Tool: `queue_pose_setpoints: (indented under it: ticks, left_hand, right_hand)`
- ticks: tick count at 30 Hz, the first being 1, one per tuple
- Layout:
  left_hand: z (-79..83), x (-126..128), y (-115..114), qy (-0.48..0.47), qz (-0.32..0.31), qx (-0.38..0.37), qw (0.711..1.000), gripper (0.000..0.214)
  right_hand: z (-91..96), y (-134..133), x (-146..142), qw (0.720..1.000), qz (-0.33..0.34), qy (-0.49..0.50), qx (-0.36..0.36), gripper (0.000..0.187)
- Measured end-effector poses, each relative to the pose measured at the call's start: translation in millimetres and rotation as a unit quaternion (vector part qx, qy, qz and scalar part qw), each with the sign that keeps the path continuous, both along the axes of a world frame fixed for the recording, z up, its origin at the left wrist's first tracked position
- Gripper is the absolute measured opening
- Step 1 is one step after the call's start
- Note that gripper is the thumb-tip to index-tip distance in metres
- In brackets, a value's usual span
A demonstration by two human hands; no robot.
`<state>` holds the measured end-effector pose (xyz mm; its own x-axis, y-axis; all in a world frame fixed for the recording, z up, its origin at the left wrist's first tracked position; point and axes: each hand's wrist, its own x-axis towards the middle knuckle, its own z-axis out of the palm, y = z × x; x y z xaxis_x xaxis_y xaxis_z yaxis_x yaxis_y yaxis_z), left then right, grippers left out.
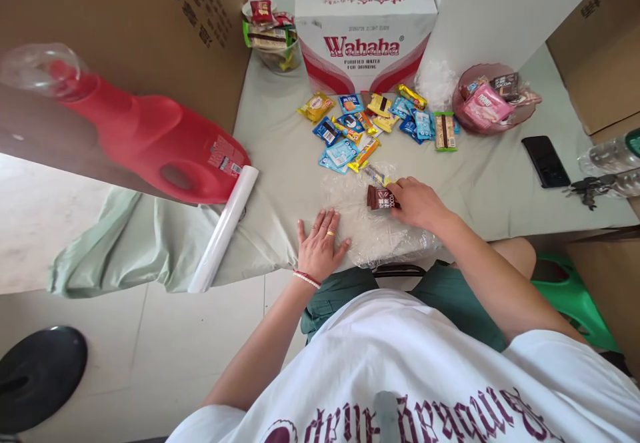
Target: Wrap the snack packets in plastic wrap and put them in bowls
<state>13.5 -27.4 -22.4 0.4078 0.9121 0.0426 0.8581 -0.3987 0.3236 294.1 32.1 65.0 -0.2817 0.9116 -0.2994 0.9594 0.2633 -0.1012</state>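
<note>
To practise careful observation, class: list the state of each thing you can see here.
Left hand: flat, open, on cloth.
Right hand: gripping brown packet.
Clear bag: spread flat under brown packet.
Snack packets: scattered loose.
Pink bowl: holding packets.
Phone: lying flat, dark.
Red jug: on its side.

A Wahaha water carton stands at the table's far edge, a pink snack bowl beside it; a black phone lies near the right edge.

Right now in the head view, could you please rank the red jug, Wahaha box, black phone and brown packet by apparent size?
1. red jug and Wahaha box: look alike; the jug is nearer, so unranked.
2. black phone
3. brown packet, partly under the right hand
</note>
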Motion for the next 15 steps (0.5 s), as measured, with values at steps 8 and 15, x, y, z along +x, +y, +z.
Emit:
queue_pose_setpoints:
  ticks: [8, 15]
  left_hand:
    - [-2.5, -5, 0, -0.011, -0.004, 0.013, 1.000, 0.062]
    - [2.6, -18, -18, -0.107, -0.109, 0.077, 0.985, 0.068]
  right_hand:
    - [-9.3, 2, -27, 0.996, 0.082, 0.033, -0.025, 0.050]
    - [-27.0, -28, 19, 0.959, 0.083, 0.263, 0.069, 0.054]
